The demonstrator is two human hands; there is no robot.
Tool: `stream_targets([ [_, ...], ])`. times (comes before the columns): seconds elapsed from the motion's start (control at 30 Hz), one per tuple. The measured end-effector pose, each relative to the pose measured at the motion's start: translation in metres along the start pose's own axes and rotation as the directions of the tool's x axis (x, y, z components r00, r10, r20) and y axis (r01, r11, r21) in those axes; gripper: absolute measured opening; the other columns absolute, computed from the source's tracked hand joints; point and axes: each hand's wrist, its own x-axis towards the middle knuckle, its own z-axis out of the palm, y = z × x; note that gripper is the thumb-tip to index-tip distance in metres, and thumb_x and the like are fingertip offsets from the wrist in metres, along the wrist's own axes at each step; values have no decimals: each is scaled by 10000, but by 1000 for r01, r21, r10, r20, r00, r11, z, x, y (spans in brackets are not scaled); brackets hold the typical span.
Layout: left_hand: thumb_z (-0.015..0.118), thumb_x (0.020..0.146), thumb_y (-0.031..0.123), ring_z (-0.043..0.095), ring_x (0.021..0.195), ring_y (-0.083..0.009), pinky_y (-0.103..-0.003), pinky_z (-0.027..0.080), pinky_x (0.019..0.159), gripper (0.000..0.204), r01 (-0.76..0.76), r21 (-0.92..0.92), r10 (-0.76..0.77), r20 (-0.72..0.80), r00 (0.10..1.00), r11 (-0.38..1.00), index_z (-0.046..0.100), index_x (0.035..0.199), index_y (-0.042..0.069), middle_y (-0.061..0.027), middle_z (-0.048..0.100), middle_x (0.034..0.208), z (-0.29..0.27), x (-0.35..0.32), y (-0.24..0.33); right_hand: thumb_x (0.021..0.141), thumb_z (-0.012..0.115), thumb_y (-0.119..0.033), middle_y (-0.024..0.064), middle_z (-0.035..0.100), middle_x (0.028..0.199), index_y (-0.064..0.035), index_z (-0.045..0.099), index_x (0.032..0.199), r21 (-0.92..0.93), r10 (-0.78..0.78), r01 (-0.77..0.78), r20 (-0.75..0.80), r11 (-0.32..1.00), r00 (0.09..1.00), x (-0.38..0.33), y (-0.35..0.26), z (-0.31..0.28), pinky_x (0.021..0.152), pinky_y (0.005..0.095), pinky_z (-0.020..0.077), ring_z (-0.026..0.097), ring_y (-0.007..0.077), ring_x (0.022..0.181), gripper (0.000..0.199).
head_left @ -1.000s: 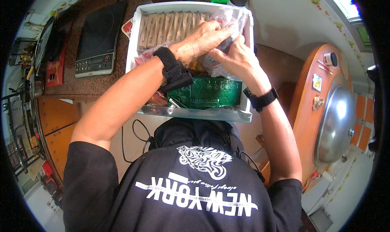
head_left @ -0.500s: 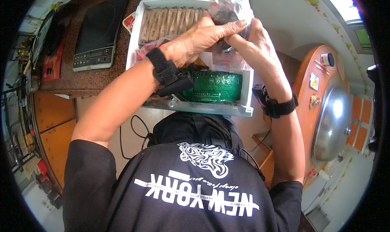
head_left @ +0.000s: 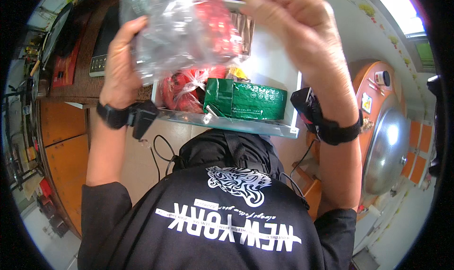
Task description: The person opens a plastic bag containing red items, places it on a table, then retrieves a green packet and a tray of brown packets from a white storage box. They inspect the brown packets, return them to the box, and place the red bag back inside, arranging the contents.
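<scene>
Head camera looks down on both hands raised in front of a white drawer [head_left: 294, 110] that stands pulled out, and between them is a clear plastic bag [head_left: 182, 31] with something red inside. Left hand [head_left: 118, 64] is closed around the bag's left side, fingers curled into the crinkled plastic; right hand [head_left: 291, 26] is pinched on its upper right corner, fingers bent over the edge. So the bag is lifted clear and hangs above the drawer's left half, touching nothing but the two hands, as far as can be seen. That much of the work looks done: the bag is out and in hand. What is left, by my reading, is whatever is to be done with the bag itself, since it looks closed, though the plastic is too crumpled to be sure. In the drawer lie a green packet [head_left: 246, 101] near the front edge, a red bag [head_left: 182, 88] just beside it to the left, and a brownish wrapped pack [head_left: 242, 27] further back, partly hidden by the lifted bag. Brown table [head_left: 80, 83] with a flat dark appliance [head_left: 101, 47] lies to the left, and a round metal lid [head_left: 385, 151] sits well apart on the right.
</scene>
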Motion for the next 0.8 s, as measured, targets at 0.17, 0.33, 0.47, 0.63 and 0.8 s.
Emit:
stream_targets([
  [0.17,660,935,207,713,1025,-280,-430,601,903,436,-202,-62,191,-158,969,977,572,1289,-32,-166,692,1184,-81,-21,34,954,664,-365,144,683,1147,5,566,1321,-211,315,-298,49,931,948,35,54,-38,835,318,551,687,238,932,531],
  [0.33,701,902,210,629,1163,-294,-472,521,1003,503,-251,-83,190,-438,878,965,539,1341,27,-134,638,1292,-167,-7,41,990,592,-384,129,682,1039,3,591,1253,-447,639,-555,51,702,768,38,128,-32,759,330,576,692,227,922,468],
  [0.47,722,875,146,635,1133,-314,-533,515,1001,439,-314,-226,161,-514,843,922,567,1271,36,-124,649,1241,-217,21,31,958,576,-508,177,667,1143,69,622,1212,-499,759,-666,-26,554,651,48,156,-13,834,382,589,691,292,993,632],
  [0.63,680,905,172,602,1178,-343,-542,481,1037,476,-302,-334,91,-523,848,893,513,1328,31,-145,619,1279,-245,52,4,930,588,-564,222,646,1189,86,604,1241,-395,783,-726,-27,563,622,46,165,2,864,429,579,661,323,1057,721],
  [0.8,670,901,142,620,1126,-310,-503,499,1005,358,-212,-328,33,-477,878,921,591,1229,23,-115,655,1206,-259,52,-14,913,617,-593,214,590,1268,85,588,1274,-228,797,-785,-57,576,601,40,169,13,927,483,535,611,303,1109,769],
])
